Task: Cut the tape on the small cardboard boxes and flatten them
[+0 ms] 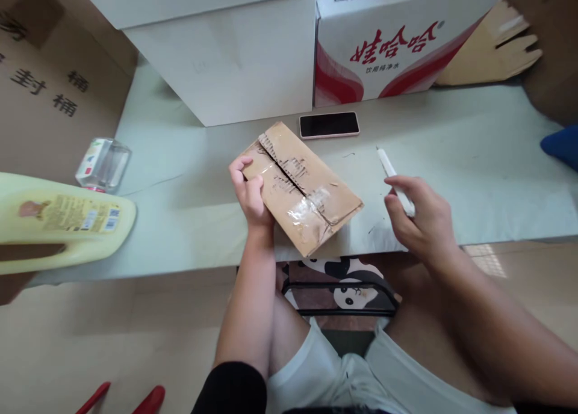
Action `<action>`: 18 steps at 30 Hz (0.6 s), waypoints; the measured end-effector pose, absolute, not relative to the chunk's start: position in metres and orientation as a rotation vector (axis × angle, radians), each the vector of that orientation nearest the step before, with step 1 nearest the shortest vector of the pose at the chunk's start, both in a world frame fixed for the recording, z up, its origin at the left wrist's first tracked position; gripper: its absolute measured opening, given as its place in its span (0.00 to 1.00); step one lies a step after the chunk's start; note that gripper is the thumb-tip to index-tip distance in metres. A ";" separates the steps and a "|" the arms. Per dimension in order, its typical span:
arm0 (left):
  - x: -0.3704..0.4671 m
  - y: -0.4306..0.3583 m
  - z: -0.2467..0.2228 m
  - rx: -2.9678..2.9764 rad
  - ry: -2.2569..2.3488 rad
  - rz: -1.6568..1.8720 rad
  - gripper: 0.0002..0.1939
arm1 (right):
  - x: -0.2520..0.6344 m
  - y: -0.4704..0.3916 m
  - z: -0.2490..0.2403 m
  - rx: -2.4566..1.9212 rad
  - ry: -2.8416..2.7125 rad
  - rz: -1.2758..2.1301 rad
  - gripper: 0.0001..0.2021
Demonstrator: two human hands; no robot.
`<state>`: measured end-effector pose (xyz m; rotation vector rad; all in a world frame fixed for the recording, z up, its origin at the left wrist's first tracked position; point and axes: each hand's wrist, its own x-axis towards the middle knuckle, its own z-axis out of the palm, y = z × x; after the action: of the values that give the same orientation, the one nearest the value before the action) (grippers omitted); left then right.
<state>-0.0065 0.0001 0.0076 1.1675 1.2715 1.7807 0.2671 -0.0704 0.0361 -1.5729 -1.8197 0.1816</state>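
A brown cardboard box (311,185), scuffed and torn along its middle seam and partly covered with shiny tape, is held at a tilt above the table's front part. My left hand (251,194) grips its left end, fingers wrapped round the edge. In my right hand (419,215), to the right of the box and apart from it, is a slim white pen-like tool (389,168), its thin tip pointing up and to the left. A phone (329,125) with a dark screen lies flat behind the box.
White cartons (235,59) stand along the back of the pale green table (487,161). A yellow jug (67,221), a clear bottle (105,164) and a large brown carton (54,77) are at left. Gloves (492,50) lie back right; a blue object (562,146) is at far right.
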 end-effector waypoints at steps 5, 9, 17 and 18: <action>-0.013 0.002 0.014 0.882 1.126 1.894 0.18 | 0.268 -0.053 0.008 -1.953 -2.080 0.251 0.25; -0.017 0.001 0.012 0.851 1.170 1.857 0.18 | 0.265 -0.064 0.001 -1.837 -2.289 0.399 0.23; -0.036 0.002 -0.007 0.918 1.407 1.486 0.21 | 0.252 -0.061 0.013 -1.415 -2.191 0.752 0.30; -0.037 0.002 -0.008 0.859 1.351 1.429 0.22 | 0.251 -0.061 0.013 -1.428 -2.147 0.772 0.31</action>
<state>-0.0368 0.0018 -0.0084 0.8586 1.3511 1.4286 0.2514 -0.0605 0.0130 -1.4277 -2.1473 0.7716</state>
